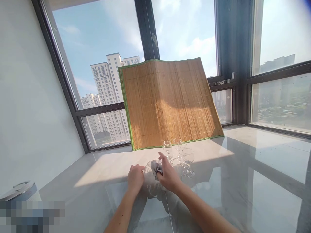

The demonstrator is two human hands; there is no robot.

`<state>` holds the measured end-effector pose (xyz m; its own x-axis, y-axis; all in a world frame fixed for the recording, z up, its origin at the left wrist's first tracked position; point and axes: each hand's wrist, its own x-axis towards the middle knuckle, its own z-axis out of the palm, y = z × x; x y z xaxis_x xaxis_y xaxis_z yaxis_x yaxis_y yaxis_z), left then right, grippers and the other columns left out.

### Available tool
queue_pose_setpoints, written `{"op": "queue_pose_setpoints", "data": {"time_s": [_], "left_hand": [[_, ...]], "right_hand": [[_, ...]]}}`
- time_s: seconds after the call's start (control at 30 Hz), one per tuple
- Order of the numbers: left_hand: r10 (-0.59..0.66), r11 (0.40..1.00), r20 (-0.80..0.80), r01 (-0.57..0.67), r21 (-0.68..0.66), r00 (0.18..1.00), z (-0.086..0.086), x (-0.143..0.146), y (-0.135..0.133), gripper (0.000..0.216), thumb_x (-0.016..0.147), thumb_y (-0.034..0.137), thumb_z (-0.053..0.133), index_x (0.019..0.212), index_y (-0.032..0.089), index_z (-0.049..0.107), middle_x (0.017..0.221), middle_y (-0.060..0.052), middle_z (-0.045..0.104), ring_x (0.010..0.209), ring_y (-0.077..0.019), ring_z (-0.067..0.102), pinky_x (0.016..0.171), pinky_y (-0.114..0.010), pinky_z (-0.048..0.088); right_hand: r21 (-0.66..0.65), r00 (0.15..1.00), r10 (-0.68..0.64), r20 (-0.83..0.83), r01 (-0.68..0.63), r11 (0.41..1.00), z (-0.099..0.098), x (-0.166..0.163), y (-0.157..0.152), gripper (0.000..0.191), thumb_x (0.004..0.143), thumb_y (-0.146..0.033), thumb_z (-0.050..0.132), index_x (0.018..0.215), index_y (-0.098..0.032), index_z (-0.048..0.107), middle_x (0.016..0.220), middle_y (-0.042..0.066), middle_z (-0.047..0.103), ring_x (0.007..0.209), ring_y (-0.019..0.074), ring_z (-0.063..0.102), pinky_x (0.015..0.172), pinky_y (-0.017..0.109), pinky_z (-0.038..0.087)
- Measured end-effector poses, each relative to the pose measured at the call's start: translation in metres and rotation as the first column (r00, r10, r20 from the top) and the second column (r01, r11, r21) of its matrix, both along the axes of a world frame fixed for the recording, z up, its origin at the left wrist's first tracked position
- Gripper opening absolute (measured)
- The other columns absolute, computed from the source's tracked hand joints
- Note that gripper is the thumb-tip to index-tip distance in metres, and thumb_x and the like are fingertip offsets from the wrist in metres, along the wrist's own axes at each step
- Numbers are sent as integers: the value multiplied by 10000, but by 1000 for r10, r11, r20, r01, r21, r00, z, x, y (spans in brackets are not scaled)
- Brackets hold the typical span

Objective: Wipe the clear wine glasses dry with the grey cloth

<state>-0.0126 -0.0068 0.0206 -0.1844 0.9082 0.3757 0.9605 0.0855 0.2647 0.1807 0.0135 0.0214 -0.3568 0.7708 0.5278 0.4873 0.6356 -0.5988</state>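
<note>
In the middle of the sill, my left hand (pixel 136 178) has its fingers curled round a small clear glass (pixel 147 166), most of which is hidden by the hand and the cloth. My right hand (pixel 168 172) pinches a crumpled grey cloth (pixel 155 169) and presses it against that glass, its index finger raised. Just beyond my right hand, several stemmed glasses stand upright in a cluster. The nearest glass (pixel 188 158) is at the right, another glass (pixel 167 149) at the left, with more behind.
A folded bamboo mat (pixel 170 100) with green edging leans on the window behind the glasses. The glossy tiled sill (pixel 97 187) reflects light. At the lower left stands a lidded container (pixel 21 191), partly blurred out. A white wall (pixel 36 97) bounds the left side.
</note>
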Motion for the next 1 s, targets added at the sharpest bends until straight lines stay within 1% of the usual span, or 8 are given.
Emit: {"op": "queue_pose_setpoints", "data": {"time_s": [0.07,0.2,0.3,0.47,0.6,0.73,0.87,1.0], "left_hand": [[0,1000,-14,-1,-30,1000,-1,1,1,358,844,127,410,867,226,754,864,-86,670,930,-249,515,730,-301,368],[-3,998,12,4,-67,1000,-4,3,3,365,892,178,392,978,221,744,926,-88,689,943,-252,534,767,-316,372],[-17,998,48,19,-58,999,-8,3,5,363,900,194,390,990,214,742,960,-91,698,956,-259,539,782,-323,375],[-32,996,147,44,-80,989,-11,5,6,352,856,138,417,990,224,732,985,-65,712,988,-248,543,791,-304,380],[-17,999,67,20,-51,998,-7,9,1,301,871,175,429,851,210,727,891,-61,687,951,-233,520,743,-290,362],[-63,998,16,63,-26,998,0,13,-2,330,845,131,428,885,227,741,855,-50,671,946,-223,496,713,-284,347],[-103,993,-4,103,49,995,5,15,-3,365,831,103,440,979,237,746,889,-50,683,979,-221,491,749,-286,361],[-74,994,-10,75,75,997,7,15,-3,363,834,102,446,987,232,749,897,-57,678,979,-220,493,757,-286,372]], "right_hand": [[91,998,47,-34,-43,995,2,0,-2,828,744,-63,460,1490,-232,144,1435,138,435,1147,226,527,882,330,447],[141,991,136,3,-136,981,7,1,-5,816,751,1,398,1491,-262,176,1301,79,578,1146,219,514,905,354,456],[152,988,149,-48,-140,979,7,1,-4,744,779,-17,406,1463,-251,230,1201,64,630,1097,214,526,882,344,463],[111,987,24,-156,-6,994,4,-1,3,569,835,-91,432,1382,-220,344,1045,60,643,935,193,576,806,309,456],[22,999,-25,-46,26,999,-1,-2,8,479,809,-106,459,1271,-230,462,912,31,628,813,181,579,695,267,416],[13,996,-74,-57,75,997,-5,-3,10,605,760,-83,470,1346,-204,378,1001,61,612,827,180,580,659,252,401],[6,977,-204,-55,205,979,-2,1,10,640,743,-121,515,1359,-216,371,1176,106,584,987,227,576,655,265,386],[-145,960,-276,38,279,949,4,4,10,552,784,-242,573,1318,-214,434,964,87,668,831,240,622,617,275,342]]}}
